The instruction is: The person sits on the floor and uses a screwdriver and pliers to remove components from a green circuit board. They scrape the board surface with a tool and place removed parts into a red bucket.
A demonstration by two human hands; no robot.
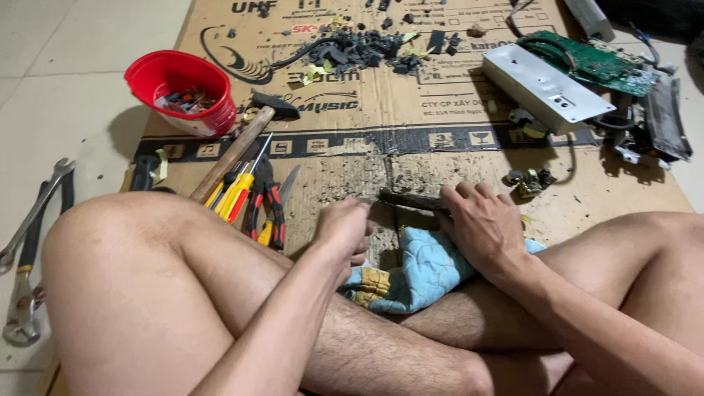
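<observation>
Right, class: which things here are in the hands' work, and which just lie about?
In hand: left hand, right hand, dark strip, blue cloth.
Lying about: hammer, red bowl, screwdrivers, pliers, circuit board, wrench.

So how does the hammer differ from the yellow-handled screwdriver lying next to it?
The hammer has a plain wooden handle and a broad dark metal head; the yellow-handled screwdriver has a yellow and red plastic handle and a thin metal shaft. The hammer is longer and thicker. Its head reaches up near the red bucket; the screwdriver stops short of it. Both lie slanted the same way on the cardboard, untouched by either hand.
</observation>
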